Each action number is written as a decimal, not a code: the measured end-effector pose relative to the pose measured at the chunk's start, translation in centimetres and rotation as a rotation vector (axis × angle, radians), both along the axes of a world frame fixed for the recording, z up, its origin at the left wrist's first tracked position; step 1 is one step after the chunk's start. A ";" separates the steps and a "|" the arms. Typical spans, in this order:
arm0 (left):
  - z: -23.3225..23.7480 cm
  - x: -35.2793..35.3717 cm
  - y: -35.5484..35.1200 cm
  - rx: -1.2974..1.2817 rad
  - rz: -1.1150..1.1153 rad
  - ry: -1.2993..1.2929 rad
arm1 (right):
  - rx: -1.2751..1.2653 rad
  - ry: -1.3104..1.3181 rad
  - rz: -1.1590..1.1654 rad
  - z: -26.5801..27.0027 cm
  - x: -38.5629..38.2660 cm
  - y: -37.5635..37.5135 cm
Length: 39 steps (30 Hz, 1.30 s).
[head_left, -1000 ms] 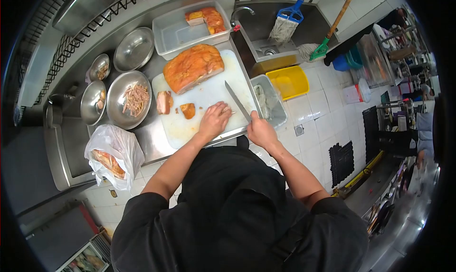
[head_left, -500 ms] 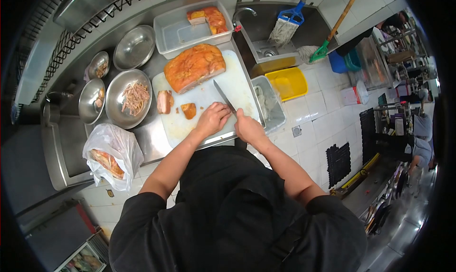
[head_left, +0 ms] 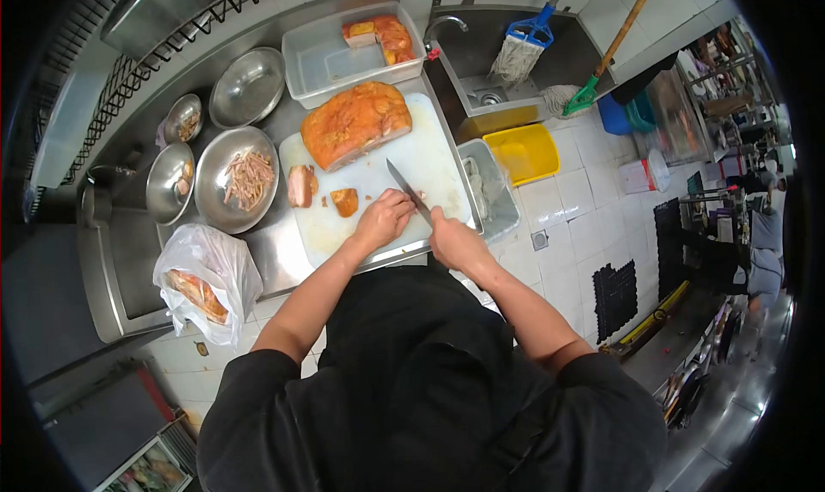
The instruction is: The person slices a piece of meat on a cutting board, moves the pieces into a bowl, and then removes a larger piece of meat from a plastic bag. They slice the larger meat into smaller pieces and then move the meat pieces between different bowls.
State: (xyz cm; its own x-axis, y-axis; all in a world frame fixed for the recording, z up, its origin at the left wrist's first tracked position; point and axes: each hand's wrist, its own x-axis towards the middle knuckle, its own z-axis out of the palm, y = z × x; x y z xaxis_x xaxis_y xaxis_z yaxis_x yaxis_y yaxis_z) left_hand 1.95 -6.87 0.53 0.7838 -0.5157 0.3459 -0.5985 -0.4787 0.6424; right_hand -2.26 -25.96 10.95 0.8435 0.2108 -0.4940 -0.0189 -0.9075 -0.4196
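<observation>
Right at the near edge of the cutting board point(head_left: 430, 152) lies the work. The knife point(head_left: 404, 187) slants across the board's near right part, with its tip pointing toward the far side and its handle hidden inside the right hand point(head_left: 454, 241). That hand's fingers are wrapped tight around the handle, and the hand itself hangs just off the board's near right corner. The left hand point(head_left: 384, 217) rests on the board just left of the blade. Its fingers are curled and pressed together, knuckles close to the steel. Whatever they pin down is covered by the hand and cannot be made out.

On the left part of the board lie two small cut pieces of meat, a paler one point(head_left: 302, 185) and an orange one point(head_left: 345, 201), a little apart. A big orange slab of meat point(head_left: 357, 122) fills the board's far end.

Beyond the board's far edge stands a clear plastic tub point(head_left: 322, 62) with more meat in one corner. Left of the board, on the steel tabletop point(head_left: 279, 251), sits a metal bowl point(head_left: 210, 208) holding thin strips. A white plastic bag point(head_left: 206, 264) with meat inside hangs off the tabletop's near left side.
</observation>
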 end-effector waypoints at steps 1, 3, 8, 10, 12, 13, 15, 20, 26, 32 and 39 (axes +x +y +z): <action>-0.1 0.0 0.0 0.007 0.005 -0.003 | -0.002 0.002 0.003 -1.0 -0.2 0.0; -0.2 -0.1 0.0 0.012 0.010 0.002 | 0.070 -0.048 -0.054 -3.0 -0.7 0.4; 0.1 0.0 0.1 -0.005 0.024 -0.006 | 0.093 -0.058 -0.019 -1.2 1.2 0.4; 0.0 -0.3 0.3 -0.009 0.033 -0.005 | 0.097 -0.014 0.000 -1.0 0.3 0.4; -0.2 -0.2 0.1 -0.021 0.045 -0.005 | 0.050 0.023 -0.034 -2.9 -0.2 0.6; -0.3 -0.2 0.2 -0.021 0.042 0.016 | 0.048 0.029 -0.032 -3.4 -0.1 0.7; 0.1 -0.4 0.4 -0.016 0.045 0.033 | 0.132 -0.046 -0.042 -3.4 1.1 1.2; 2.2 -0.4 1.7 -0.109 0.129 0.248 | 0.042 -0.004 0.028 -0.1 2.3 1.5; 0.8 0.7 2.5 -0.014 -0.030 0.210 | 0.017 0.034 0.072 -0.2 1.0 2.1; 0.4 0.5 2.5 0.011 -0.054 0.150 | 0.085 -0.004 0.039 -3.1 2.6 1.9; 1.1 0.4 2.7 0.004 -0.026 0.161 | 0.106 -0.001 -0.037 -3.9 0.2 3.3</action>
